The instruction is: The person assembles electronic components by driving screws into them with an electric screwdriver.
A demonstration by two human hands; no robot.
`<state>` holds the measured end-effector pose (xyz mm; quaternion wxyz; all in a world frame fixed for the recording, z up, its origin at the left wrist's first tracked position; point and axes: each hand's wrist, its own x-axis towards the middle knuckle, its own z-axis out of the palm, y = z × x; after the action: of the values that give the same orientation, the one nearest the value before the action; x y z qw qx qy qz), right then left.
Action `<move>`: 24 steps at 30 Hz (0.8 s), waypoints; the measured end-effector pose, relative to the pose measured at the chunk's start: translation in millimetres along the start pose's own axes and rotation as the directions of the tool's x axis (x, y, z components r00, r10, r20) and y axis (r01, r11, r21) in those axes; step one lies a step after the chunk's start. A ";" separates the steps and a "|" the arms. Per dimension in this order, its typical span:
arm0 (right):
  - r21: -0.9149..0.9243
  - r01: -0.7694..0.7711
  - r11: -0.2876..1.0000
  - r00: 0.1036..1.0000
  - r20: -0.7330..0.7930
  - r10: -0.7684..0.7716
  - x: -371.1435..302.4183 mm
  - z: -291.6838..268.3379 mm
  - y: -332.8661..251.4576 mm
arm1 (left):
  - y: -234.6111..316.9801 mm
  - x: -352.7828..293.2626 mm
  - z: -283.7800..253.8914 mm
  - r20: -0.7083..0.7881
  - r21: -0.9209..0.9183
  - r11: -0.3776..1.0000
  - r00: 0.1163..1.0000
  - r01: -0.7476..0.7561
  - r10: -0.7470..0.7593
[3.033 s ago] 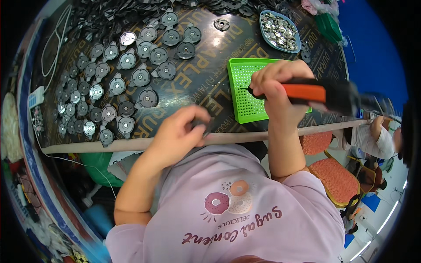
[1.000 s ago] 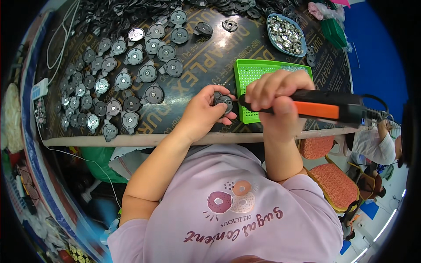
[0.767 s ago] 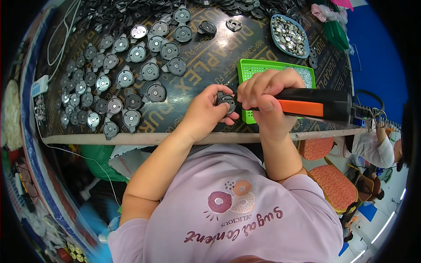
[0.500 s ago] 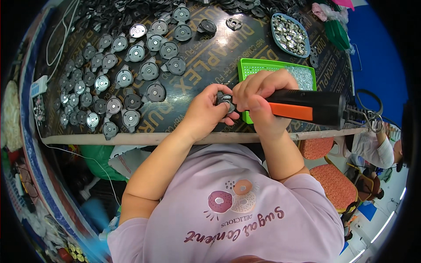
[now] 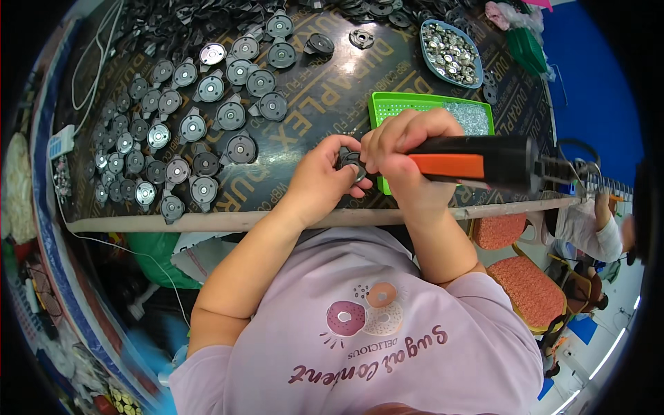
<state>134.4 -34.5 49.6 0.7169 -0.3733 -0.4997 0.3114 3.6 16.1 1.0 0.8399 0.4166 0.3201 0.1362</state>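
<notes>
My left hand (image 5: 318,178) is closed around a small round dark part (image 5: 351,164), held just above the table's near edge. In my right hand (image 5: 409,146) is a black and orange electric screwdriver (image 5: 508,164), lying level with its rear end to the right. My right fingers cover its front end, right against the round part, so I cannot see whether the tip touches it. Under and beyond my right hand sits a green tray (image 5: 374,107) with a perforated section and small silvery screws (image 5: 467,117).
Several round grey parts with tabs (image 5: 230,113) spread over the left of the dark table (image 5: 315,131). A blue bowl (image 5: 424,50) of shiny metal pieces stands at the back right, a green container (image 5: 526,52) beyond. Orange-seated chairs (image 5: 526,290) and another person (image 5: 584,225) are at the right.
The view has shifted slightly, and the screwdriver's rear end sits a little further left. Both hands keep their grips, close together.
</notes>
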 end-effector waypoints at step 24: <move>-0.200 -0.051 0.978 0.948 -0.317 -0.016 11.8 -34.3 11.4 | 10.6 -7.2 2.5 -0.128 -0.134 0.990 0.990 0.049 -0.066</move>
<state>169.7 -26.6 38.1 0.7425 -0.4951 -0.4042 0.2005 0.2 17.5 13.5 0.8459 0.3416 0.3772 0.1598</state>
